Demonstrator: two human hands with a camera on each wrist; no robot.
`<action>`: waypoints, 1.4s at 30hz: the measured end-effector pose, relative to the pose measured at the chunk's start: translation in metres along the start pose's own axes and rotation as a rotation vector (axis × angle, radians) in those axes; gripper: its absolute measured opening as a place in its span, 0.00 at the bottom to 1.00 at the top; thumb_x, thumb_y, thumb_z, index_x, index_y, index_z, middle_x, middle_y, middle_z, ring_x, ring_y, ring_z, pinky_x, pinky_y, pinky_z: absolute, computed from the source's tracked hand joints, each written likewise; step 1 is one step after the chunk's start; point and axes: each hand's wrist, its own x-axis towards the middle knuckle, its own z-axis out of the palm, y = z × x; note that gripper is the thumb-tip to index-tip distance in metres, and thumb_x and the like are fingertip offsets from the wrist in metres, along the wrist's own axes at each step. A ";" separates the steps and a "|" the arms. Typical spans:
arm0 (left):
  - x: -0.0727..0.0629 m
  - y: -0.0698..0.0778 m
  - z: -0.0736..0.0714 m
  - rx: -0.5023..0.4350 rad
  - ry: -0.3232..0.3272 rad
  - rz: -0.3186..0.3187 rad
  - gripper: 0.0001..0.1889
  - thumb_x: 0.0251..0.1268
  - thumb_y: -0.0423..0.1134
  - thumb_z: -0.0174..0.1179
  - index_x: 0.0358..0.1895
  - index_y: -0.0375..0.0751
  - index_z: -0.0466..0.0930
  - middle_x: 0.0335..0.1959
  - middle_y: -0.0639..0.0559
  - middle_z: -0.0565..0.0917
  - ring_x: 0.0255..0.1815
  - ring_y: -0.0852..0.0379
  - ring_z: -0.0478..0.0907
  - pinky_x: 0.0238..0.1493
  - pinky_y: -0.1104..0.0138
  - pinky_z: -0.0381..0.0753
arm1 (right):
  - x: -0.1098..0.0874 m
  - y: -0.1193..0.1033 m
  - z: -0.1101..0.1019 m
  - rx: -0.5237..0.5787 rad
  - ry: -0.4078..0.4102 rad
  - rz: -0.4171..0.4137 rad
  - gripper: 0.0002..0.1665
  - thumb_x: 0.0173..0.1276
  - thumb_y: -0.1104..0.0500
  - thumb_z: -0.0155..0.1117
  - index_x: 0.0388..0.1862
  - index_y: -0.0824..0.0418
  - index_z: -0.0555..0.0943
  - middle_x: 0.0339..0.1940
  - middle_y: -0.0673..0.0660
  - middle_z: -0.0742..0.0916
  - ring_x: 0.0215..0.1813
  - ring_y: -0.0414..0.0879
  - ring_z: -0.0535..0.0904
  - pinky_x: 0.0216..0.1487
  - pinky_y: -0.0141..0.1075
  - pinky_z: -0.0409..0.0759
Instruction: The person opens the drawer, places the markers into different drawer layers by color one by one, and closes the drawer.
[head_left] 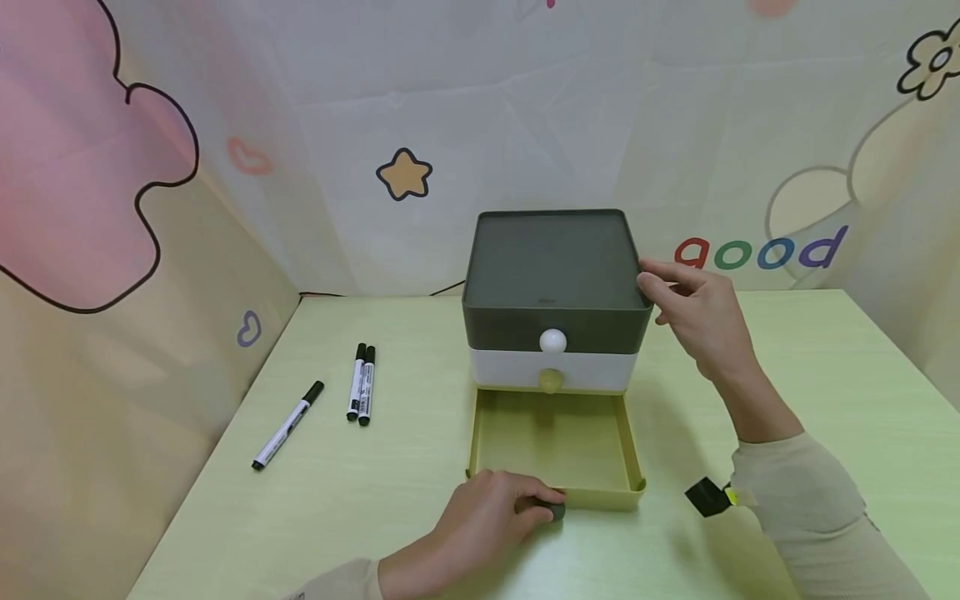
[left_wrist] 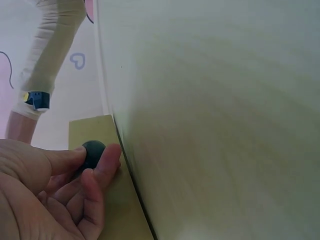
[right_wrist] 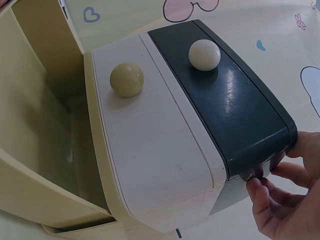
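A small three-tier drawer box (head_left: 555, 258) stands on the table, dark green on top, white in the middle, yellow-green below. Its bottom drawer (head_left: 558, 437) is pulled out and bare inside. My left hand (head_left: 483, 517) pinches the dark round knob (left_wrist: 93, 152) at that drawer's front between thumb and fingers. Against the right side of the dark top tier, my right hand (head_left: 697, 312) rests its fingertips near the upper edge. A white knob (right_wrist: 204, 55) and a yellow-green knob (right_wrist: 127, 80) sit on the fronts of the two upper drawers, which are closed.
To the left, two black-capped markers (head_left: 365, 387) lie side by side, and a third marker (head_left: 288, 425) lies slanted nearer the table's left edge. A printed curtain (head_left: 450, 100) hangs behind the table. A black strap piece (head_left: 708, 497) sticks out at the right sleeve.
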 end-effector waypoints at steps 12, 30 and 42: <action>-0.015 0.001 0.000 -0.044 -0.054 -0.008 0.09 0.67 0.39 0.71 0.47 0.56 0.93 0.46 0.72 0.88 0.50 0.73 0.82 0.44 0.73 0.80 | 0.000 -0.001 0.001 -0.002 0.001 -0.002 0.26 0.80 0.51 0.60 0.71 0.61 0.78 0.59 0.56 0.82 0.35 0.41 0.77 0.33 0.26 0.76; -0.025 0.006 0.001 -0.063 -0.085 -0.042 0.10 0.67 0.39 0.70 0.48 0.58 0.92 0.45 0.70 0.88 0.43 0.75 0.80 0.38 0.74 0.75 | 0.001 0.001 0.000 -0.010 0.005 0.011 0.26 0.80 0.51 0.60 0.71 0.60 0.78 0.59 0.58 0.81 0.32 0.41 0.77 0.32 0.27 0.74; -0.028 0.009 0.004 -0.049 -0.085 -0.038 0.11 0.69 0.38 0.68 0.48 0.59 0.92 0.44 0.68 0.89 0.37 0.76 0.78 0.34 0.75 0.74 | -0.001 0.000 0.000 -0.003 0.016 0.010 0.28 0.79 0.48 0.61 0.71 0.61 0.79 0.55 0.52 0.83 0.32 0.42 0.78 0.32 0.27 0.76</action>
